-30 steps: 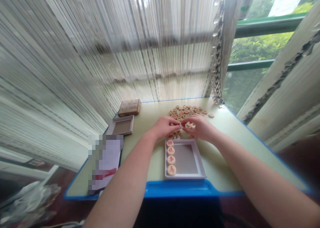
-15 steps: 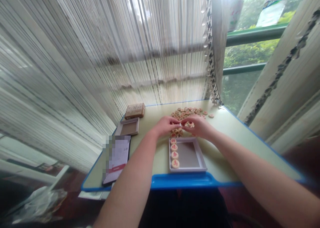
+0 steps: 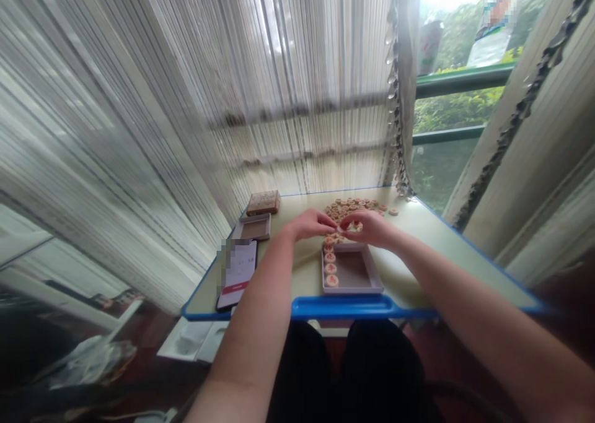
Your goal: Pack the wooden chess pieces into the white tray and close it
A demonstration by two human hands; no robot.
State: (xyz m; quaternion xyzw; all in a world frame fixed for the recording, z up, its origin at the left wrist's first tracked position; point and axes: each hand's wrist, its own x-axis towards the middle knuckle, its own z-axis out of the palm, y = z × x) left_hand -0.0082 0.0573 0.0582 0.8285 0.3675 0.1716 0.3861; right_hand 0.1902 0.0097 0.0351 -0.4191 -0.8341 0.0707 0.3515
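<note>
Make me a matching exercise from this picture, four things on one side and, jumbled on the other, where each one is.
Things
1. Brown box
2. Phone
3. Row of four pieces
4. Loose pieces

Places
A. Inside the nearer tray, along its left side
B. Spread mostly just beyond the left hand and right hand
C. Near the far left corner of the table
D. Just left of the left forearm

Pairs: 1-C, 2-D, 3-A, 4-B

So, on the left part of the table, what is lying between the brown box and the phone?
In the head view, a shallow open tray lies between the brown box and the phone.
</note>
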